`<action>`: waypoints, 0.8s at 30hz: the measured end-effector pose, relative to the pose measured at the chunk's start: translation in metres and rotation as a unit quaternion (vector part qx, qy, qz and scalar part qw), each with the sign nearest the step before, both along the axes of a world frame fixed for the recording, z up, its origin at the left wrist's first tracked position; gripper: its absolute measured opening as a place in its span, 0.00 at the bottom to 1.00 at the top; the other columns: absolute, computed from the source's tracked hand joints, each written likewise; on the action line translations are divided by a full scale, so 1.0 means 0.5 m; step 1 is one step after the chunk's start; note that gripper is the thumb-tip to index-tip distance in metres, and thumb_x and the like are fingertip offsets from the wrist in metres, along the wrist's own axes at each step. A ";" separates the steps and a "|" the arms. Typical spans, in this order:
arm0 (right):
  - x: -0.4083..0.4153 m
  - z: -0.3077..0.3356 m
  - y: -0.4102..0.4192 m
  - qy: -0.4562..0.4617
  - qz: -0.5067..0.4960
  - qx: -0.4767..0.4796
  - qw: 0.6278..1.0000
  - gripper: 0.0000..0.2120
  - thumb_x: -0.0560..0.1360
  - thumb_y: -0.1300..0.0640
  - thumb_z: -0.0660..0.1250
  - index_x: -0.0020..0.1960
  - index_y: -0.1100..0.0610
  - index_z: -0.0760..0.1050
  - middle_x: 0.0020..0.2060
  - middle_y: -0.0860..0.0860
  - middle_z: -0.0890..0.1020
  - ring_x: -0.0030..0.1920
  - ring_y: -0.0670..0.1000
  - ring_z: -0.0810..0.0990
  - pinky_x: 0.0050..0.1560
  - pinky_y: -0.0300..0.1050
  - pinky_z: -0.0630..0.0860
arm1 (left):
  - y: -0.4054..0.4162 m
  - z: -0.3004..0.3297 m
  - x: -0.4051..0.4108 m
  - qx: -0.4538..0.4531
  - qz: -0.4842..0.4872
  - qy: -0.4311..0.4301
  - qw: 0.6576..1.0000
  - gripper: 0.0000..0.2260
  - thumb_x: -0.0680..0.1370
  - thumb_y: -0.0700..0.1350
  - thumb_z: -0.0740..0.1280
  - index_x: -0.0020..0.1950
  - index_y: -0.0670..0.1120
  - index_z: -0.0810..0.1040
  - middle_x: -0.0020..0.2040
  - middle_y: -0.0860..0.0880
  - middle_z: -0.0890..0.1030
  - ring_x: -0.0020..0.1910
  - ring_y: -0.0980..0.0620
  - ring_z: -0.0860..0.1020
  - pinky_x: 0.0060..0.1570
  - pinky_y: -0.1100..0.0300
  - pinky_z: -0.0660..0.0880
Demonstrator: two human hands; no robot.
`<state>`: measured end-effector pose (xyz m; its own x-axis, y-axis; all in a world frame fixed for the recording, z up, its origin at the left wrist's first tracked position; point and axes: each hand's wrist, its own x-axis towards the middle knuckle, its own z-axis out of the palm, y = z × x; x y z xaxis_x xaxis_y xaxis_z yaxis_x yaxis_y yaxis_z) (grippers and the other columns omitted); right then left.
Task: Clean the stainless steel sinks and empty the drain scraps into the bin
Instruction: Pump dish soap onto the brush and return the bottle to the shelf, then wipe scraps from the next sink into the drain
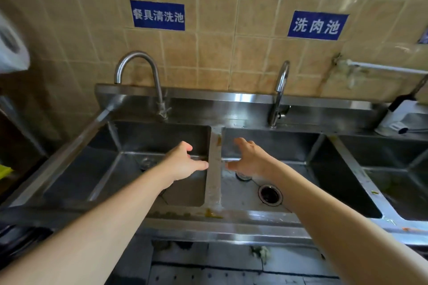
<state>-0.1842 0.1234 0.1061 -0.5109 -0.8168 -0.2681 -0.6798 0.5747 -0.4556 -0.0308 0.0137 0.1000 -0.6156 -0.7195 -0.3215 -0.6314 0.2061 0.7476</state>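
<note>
The stainless steel sink unit [231,227] filled the view, three basins along a tiled wall [220,58]. The left basin [104,169] and middle basin [301,169] were split by a wet divider ridge [214,180]; the right basin [405,180] was only partly visible, with scraps inside. Two taps, left tap [141,81] and right tap [279,92], both looked off. Left hand [185,162] and right hand [252,157] hovered over the ridge, each grip apart, fingers loose, holding nothing. No cloth or bin visible.

Likely step: starting the clean. Best to lift the strainers first: middle drain [270,194] sat open, with what looked like its strainer [243,176] beside it, half hidden under the right hand. The left drain [148,163] was blurry. Orange residue [213,214] on the front rim needed scrubbing; rinsing toward the drains would keep scraps off the floor.
</note>
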 end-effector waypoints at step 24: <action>-0.474 -0.244 0.184 -0.077 -0.109 0.084 0.988 0.37 0.75 0.50 0.68 0.77 0.53 0.52 0.72 0.57 0.62 0.69 0.57 0.66 0.61 0.44 0.66 | 0.114 -0.240 -0.518 0.064 -0.099 -0.085 0.989 0.33 0.71 0.52 0.74 0.70 0.47 0.64 0.66 0.46 0.72 0.63 0.47 0.72 0.64 0.53 0.69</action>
<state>-0.4213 0.2154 -0.0157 -0.6115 -0.6298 -0.4791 -0.4621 0.7757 -0.4299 -0.2897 0.0709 -0.0199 -0.6698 -0.5368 -0.5130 -0.7065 0.2483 0.6627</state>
